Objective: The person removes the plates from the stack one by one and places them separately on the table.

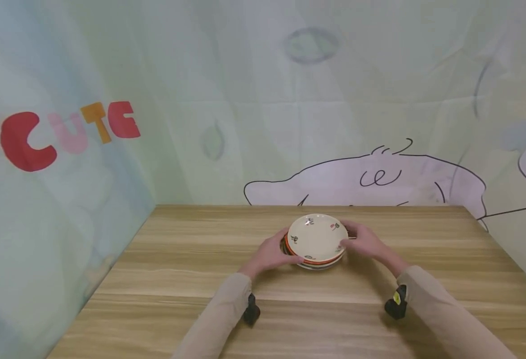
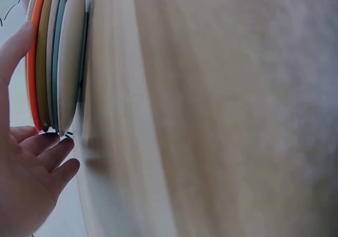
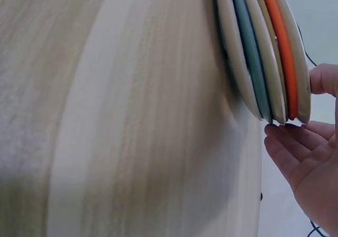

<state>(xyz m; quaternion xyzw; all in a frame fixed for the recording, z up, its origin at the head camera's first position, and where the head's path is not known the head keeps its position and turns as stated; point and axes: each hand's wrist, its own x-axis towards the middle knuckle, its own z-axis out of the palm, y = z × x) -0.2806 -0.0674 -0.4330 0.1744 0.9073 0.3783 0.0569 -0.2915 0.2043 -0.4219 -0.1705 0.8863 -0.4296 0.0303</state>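
A stack of several plates [image 1: 317, 240] stands on the wooden table, topped by a cream plate with small printed pictures near its rim. Edge-on in the left wrist view, an orange plate [image 2: 33, 84], a mustard one and a teal one show among cream ones. My left hand [image 1: 270, 253] grips the stack's left side, thumb at the front rim and fingers along the edges. On the opposite side my right hand [image 1: 367, 241] holds it, its thumb over the top plate's rim. Its fingertips touch the plate edges low in the right wrist view, beside the teal plate [image 3: 251, 52].
The wood-grain table [image 1: 177, 259] reaches back to a printed cloth backdrop [image 1: 227, 99] with a cartoon outline and the letters CUTE on its left part. Both sleeves bear a dark wrist device, such as the left one [image 1: 251, 311].
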